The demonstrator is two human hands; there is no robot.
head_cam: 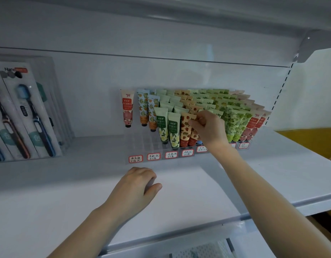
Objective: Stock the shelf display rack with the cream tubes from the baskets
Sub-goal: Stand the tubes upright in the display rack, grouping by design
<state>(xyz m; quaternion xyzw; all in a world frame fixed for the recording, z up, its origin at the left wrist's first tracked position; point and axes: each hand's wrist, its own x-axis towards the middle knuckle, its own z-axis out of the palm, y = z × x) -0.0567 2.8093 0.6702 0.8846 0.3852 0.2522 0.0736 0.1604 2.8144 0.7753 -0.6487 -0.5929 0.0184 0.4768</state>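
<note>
A clear display rack stands on the white shelf, with handwritten labels along its front. It holds rows of cream tubes: one pink tube at the left, blue-and-orange tubes, green-and-white tubes, and many green and pink ones to the right. My right hand pinches the top of an orange strawberry tube standing in the front row. My left hand rests on the shelf in front of the rack, fingers curled down, holding nothing.
Packaged toothbrushes lean against the back wall at the left. The white shelf runs forward to its front edge. A basket shows partly below the shelf edge. A yellow surface lies at the right.
</note>
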